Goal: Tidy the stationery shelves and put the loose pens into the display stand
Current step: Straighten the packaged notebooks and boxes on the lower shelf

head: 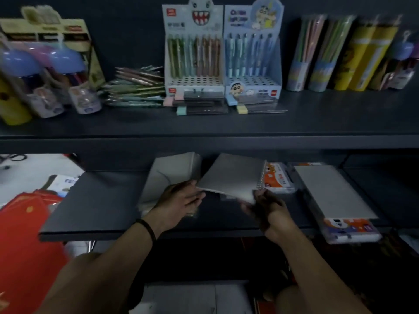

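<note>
On the lower shelf, my right hand (266,206) grips the near corner of a grey spiral notebook (231,175), which is tilted up off the shelf. My left hand (179,200) rests with loose fingers on a stack of grey notebooks (167,175), its fingertips touching the held notebook's left edge. On the upper shelf a heap of loose pens (138,87) lies left of two pen display stands: a monster-face stand (193,55) and a blue cartoon stand (252,55), each with pens in its back rows and bare holes in front.
Small flat packs (204,103) lie before the stands. Pencil tubes (340,55) stand at the upper right, capsule-topped items (45,71) at the upper left. Another grey notebook on cartoon packs (333,191) lies right of my hands. Red folders (22,223) sit lower left.
</note>
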